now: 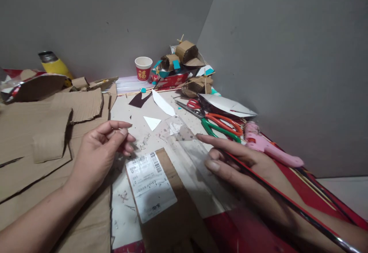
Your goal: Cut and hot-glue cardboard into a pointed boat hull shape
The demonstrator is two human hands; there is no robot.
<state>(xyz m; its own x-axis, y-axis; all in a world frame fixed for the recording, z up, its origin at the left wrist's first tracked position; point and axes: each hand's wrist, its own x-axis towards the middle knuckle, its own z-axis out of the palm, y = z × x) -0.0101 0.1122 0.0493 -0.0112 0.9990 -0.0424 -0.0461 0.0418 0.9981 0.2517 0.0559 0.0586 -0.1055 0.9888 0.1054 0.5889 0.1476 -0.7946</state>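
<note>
My left hand [100,149] hovers over the cardboard edge and the white table top, thumb and forefinger nearly pinched and the other fingers curled; I cannot make out anything between them. My right hand [235,161] lies on a clear plastic ruler [186,145], thumb and fingers pressed to its right edge. The ruler runs diagonally across the table. The dark edge of a red sheet [287,203] crosses over my right wrist. Between my hands lies a brown cardboard piece with a white shipping label [151,186].
Torn cardboard sheets [43,130] cover the left. Orange scissors [227,122], green scissors [218,131] and a pink glue gun [267,145] lie at right. White paper scraps [152,122], a red paper cup [143,68], a yellow bottle [56,66] and small cardboard models [185,51] sit near the grey walls.
</note>
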